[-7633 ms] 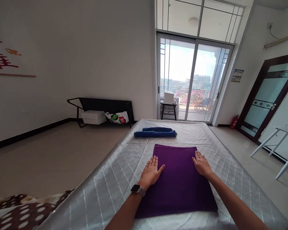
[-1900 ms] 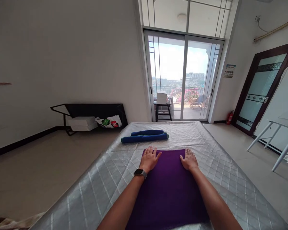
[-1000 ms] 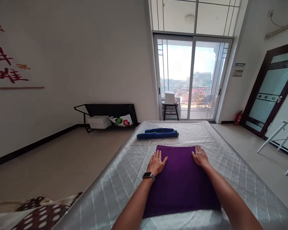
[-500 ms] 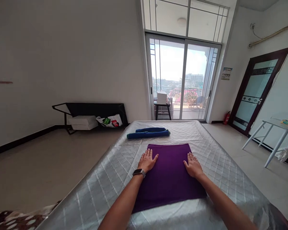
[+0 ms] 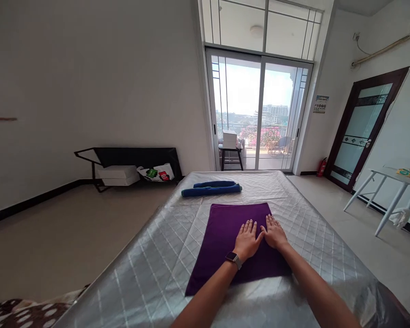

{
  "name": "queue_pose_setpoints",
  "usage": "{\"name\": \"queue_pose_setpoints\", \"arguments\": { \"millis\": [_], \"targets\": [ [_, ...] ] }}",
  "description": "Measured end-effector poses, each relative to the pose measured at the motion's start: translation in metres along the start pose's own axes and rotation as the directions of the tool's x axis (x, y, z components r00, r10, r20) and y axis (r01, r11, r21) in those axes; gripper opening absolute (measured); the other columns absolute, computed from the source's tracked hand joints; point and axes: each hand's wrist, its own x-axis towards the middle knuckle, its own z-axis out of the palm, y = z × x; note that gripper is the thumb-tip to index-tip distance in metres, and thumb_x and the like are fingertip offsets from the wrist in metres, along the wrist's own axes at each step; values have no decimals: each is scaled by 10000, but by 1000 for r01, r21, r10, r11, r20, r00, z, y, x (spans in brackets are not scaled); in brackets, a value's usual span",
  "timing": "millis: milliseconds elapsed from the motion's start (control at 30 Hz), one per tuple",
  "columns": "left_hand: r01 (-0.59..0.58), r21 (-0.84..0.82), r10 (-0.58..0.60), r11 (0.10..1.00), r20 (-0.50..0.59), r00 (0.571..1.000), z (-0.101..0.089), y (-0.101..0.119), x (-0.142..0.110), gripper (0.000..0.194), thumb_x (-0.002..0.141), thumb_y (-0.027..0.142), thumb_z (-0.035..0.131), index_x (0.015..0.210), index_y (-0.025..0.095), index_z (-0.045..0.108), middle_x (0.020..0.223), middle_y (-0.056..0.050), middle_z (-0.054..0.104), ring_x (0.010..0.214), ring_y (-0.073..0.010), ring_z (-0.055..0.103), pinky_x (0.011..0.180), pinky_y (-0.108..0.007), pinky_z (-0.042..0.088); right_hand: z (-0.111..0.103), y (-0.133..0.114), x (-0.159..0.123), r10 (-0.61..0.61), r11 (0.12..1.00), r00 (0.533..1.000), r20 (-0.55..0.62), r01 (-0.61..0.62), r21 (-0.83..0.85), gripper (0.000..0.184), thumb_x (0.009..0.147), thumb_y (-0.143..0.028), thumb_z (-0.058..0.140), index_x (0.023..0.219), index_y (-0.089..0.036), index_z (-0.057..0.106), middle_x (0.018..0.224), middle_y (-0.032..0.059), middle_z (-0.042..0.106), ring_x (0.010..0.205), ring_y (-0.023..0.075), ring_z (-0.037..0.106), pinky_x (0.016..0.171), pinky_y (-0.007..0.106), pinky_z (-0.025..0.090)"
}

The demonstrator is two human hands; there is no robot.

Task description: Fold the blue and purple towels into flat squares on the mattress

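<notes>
A purple cloth (image 5: 218, 248) lies flat on the silvery quilted mattress (image 5: 150, 264). My left hand (image 5: 248, 239), with a watch (image 5: 233, 258) on its wrist, rests palm down on the right half of the cloth, fingers stretched out. Close beside it, my right hand (image 5: 274, 231) lies flat on the cloth's right edge, its fingers extended too. The two thumbs nearly meet; I cannot tell whether they touch. Beyond the purple cloth, rolled blue cloths (image 5: 212, 189) lie near the mattress's far end.
A black folded frame (image 5: 136, 157) leans by the left wall, with white boxes (image 5: 119, 175) and a printed bag (image 5: 156, 173) at it. A pale stool (image 5: 392, 182) stands right. Sliding glass doors (image 5: 259, 114) are behind the mattress. A brown patterned blanket (image 5: 27, 312) shows lower left.
My left hand has slid right across the purple cloth, from its left edge to beside my right hand. My right hand has stayed nearly in place.
</notes>
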Motion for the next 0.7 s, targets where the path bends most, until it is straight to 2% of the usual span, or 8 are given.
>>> {"name": "queue_pose_setpoints", "arguments": {
  "millis": [100, 200, 267, 333, 533, 700],
  "targets": [
    [169, 49, -169, 984, 4, 986, -12, -29, -21, 723, 963, 606, 185, 1516, 175, 364, 1566, -141, 384, 1460, -313, 313, 1180, -517, 238, 0, 0, 1, 9, 1000, 1000, -5, -8, 3, 710, 981, -488, 252, 1552, -66, 232, 1624, 113, 221, 1510, 202, 144, 1207, 332, 108],
    [333, 113, -333, 936, -24, 943, -28, -68, -53, 777, 961, 625, 142, 1494, 117, 393, 1555, -169, 390, 1471, -308, 287, 1181, -497, 244, -1, 0, 2, 12, 1000, 1000, 6, -12, 2, 712, 983, -496, 234, 1557, -76, 217, 1633, 95, 190, 1511, 195, 139, 1208, 331, 100],
    [400, 144, -398, 905, -39, 916, -38, -89, -74, 800, 960, 631, 147, 1490, 81, 384, 1558, -189, 375, 1474, -312, 277, 1178, -488, 251, -3, -1, 1, 13, 1000, 1000, 16, -13, -3, 714, 985, -496, 232, 1557, -69, 209, 1633, 100, 188, 1511, 189, 137, 1208, 328, 98],
    [452, 169, -451, 876, -47, 891, -44, -101, -88, 809, 960, 629, 154, 1490, 58, 372, 1561, -202, 363, 1475, -310, 274, 1179, -474, 251, -7, -3, 0, 15, 1000, 1000, 20, -15, -8, 715, 986, -487, 238, 1553, -53, 208, 1629, 117, 198, 1511, 187, 138, 1207, 325, 97],
    [520, 204, -519, 829, -64, 852, -52, -100, -93, 810, 951, 631, 163, 1476, 58, 393, 1550, -200, 383, 1472, -301, 283, 1176, -460, 250, -19, -12, -14, 12, 1000, 1000, -6, -12, -13, 677, 992, -422, 242, 1547, -36, 220, 1616, 144, 227, 1511, 195, 136, 1209, 352, 80],
    [531, 203, -531, 823, -56, 845, -52, -98, -90, 782, 957, 599, 158, 1489, 66, 369, 1557, -200, 369, 1475, -297, 277, 1179, -473, 237, -8, -5, -48, -1, 999, 1000, 28, -1, 39, 701, 986, -493, 240, 1554, -82, 235, 1620, 107, 222, 1508, 196, 155, 1209, 347, 108]
  ]
}}
